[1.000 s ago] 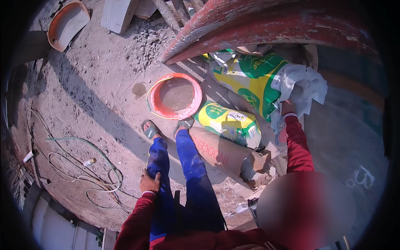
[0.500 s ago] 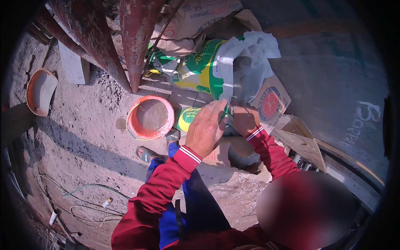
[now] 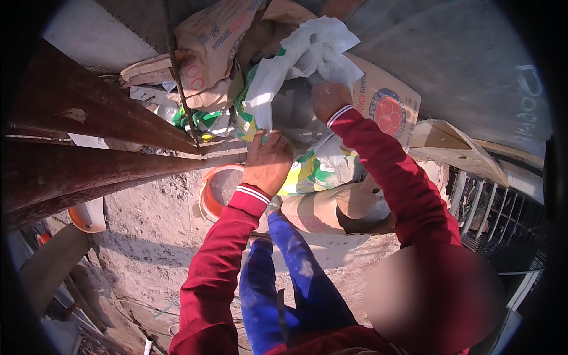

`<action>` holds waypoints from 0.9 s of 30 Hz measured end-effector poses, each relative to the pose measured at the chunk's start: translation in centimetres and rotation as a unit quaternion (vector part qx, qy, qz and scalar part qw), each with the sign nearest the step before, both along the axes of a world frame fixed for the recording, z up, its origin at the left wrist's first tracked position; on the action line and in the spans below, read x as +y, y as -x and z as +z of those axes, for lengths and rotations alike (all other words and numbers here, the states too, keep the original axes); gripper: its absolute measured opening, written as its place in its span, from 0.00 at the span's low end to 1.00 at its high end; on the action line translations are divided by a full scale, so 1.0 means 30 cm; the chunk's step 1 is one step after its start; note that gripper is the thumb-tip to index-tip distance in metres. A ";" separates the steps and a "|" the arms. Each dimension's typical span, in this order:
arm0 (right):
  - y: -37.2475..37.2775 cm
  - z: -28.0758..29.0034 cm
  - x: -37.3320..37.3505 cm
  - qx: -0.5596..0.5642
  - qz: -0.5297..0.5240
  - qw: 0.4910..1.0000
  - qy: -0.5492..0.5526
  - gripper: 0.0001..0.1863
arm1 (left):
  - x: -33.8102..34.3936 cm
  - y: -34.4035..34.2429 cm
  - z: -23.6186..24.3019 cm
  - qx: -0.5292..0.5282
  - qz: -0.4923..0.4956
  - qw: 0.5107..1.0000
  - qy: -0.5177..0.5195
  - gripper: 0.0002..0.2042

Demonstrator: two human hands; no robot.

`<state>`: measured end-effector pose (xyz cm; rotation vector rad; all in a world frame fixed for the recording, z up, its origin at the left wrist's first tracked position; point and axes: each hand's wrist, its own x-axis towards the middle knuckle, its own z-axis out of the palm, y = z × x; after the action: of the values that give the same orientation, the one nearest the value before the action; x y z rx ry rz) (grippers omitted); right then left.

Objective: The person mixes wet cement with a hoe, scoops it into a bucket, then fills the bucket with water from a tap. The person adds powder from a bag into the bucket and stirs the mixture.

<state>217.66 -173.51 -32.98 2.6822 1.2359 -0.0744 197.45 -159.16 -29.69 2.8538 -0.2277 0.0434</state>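
Note:
A green, yellow and white plastic sack [image 3: 310,171] lies open in front of me, its white lining [image 3: 269,80] folded out around the mouth. My left hand [image 3: 269,163] is closed at the near left edge of the mouth, its fingers curled over the rim. On the right side, my right hand [image 3: 331,102] grips the white lining in a fist. The grey inside of the sack shows between my hands; what it holds is hard to make out. Just left of my left hand stands an orange bucket [image 3: 207,195] with grey stuff in it, partly hidden by that hand.
Brown paper sacks lie behind [image 3: 213,44], to the right [image 3: 408,112] and nearer me, one a torn paper sack [image 3: 313,210]. Rusty red-brown metal beams [image 3: 94,106] reach in from the left. A second orange container [image 3: 89,216] lies left; a metal grating [image 3: 497,213] is at right.
My hands have moved apart: the right has gone farther away, holding the lining, and the left stays at the near edge. The sack mouth shows wider. The whole view has shifted and turned.

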 end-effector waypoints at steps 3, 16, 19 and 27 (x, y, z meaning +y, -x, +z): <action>-0.050 -0.136 0.139 0.086 -0.104 0.983 0.128 0.08 | -0.035 0.070 0.088 -0.038 0.039 0.991 0.120 0.13; -0.012 -0.384 0.034 0.293 -0.129 0.936 0.143 0.17 | -0.313 1.450 -0.054 0.399 0.461 0.749 0.258 0.44; 0.004 -0.408 0.011 0.310 -0.125 0.930 0.156 0.18 | -0.393 1.536 -0.008 0.459 0.563 0.626 0.286 0.50; -0.018 -0.518 -0.082 0.304 0.050 0.948 0.084 0.20 | -0.418 1.490 -0.056 0.524 0.546 0.617 0.215 0.52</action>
<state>218.20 -175.97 -48.50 2.5144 1.4304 -1.0072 152.74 -171.71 -31.38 1.6482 1.4806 -1.0866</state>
